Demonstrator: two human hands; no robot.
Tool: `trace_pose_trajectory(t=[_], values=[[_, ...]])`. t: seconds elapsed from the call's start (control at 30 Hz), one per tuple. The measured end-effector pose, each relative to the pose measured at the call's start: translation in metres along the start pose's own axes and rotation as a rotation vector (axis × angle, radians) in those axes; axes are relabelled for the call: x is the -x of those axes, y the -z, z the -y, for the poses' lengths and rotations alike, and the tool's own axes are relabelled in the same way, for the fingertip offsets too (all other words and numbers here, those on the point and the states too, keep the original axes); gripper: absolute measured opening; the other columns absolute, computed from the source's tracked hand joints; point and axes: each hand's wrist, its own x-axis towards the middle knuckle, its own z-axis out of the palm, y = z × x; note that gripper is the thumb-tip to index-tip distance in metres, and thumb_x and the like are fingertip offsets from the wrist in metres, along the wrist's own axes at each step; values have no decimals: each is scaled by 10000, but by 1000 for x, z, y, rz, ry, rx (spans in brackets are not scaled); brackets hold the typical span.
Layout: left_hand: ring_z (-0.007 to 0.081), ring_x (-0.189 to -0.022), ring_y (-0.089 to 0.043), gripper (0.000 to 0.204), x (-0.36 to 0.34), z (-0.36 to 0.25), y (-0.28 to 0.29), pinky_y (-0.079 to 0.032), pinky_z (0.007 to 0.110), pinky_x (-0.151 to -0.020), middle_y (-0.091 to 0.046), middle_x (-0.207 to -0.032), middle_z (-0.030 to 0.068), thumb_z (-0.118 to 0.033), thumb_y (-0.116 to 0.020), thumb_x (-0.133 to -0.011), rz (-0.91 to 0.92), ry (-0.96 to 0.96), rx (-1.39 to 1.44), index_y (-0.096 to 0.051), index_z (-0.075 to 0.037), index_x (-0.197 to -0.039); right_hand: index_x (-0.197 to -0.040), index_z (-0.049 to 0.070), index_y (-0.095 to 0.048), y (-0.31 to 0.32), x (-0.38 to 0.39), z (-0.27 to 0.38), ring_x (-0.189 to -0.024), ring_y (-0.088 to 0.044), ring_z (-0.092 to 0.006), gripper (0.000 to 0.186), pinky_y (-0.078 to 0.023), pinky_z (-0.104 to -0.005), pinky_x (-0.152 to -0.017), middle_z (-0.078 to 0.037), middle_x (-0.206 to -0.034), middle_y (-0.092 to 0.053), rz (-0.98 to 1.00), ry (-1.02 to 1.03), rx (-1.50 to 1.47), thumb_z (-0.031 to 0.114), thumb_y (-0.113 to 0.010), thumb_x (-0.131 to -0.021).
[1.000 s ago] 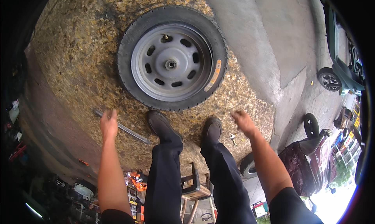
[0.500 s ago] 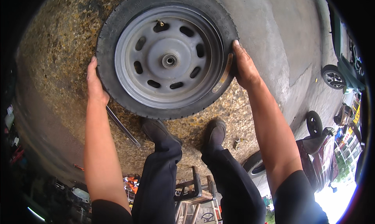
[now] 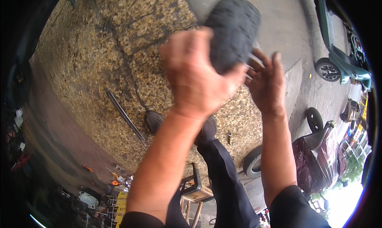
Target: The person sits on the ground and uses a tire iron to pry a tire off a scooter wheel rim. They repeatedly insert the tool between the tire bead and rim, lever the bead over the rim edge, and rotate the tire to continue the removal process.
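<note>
The scooter wheel (image 3: pixel 234 29) now stands upright on its edge, its black tyre tread toward me and its rim hidden. My left hand (image 3: pixel 195 71) is wrapped round the near left part of the tyre, thumb across the tread; it is blurred by motion. Just right of the tyre, my right hand (image 3: pixel 267 83) has its fingers spread and thumb raised. Its fingertips are close to the tyre's side, and I cannot tell whether they touch. A long dark metal bar (image 3: pixel 125 114), like a tyre lever, lies on the ground left of my shoes.
A small brass-coloured part (image 3: pixel 230 137) lies near my right shoe (image 3: pixel 208 128). A loose tyre (image 3: pixel 252 163) and a wooden stool (image 3: pixel 197 193) are close to my legs. Parked scooters, one green (image 3: pixel 346 65), stand at the right. Tools and boxes (image 3: pixel 120 204) lie at the lower left.
The wheel has gone from face-up to standing on its edge and moved right. My left hand has swung right across to its near side; my right hand has opened beside it.
</note>
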Motion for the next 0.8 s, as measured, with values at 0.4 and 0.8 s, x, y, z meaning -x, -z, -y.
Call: trace_pose_trajectory(t=[0.4, 0.8], values=[[370, -1155, -543, 457, 187, -54, -59, -431, 479, -1022, -589, -1172, 206, -168, -764, -785, 640, 513, 63, -587, 19, -1163, -1404, 71, -533, 207, 124, -71, -1241, -581, -318, 704, -438, -468, -1100, -131, -1377, -605, -702, 50, -415, 630, -393, -1000], [446, -1399, -375, 1103, 205, 64, -137, -331, 505, -1174, -356, -1491, 315, -309, -895, -705, 616, 738, -429, -246, 12, -1537, -1565, 43, -278, 233, 158, -294, -1458, -337, -366, 1041, -234, -565, -1195, -152, -1597, -360, -769, -400, -797, 800, -469, -876]])
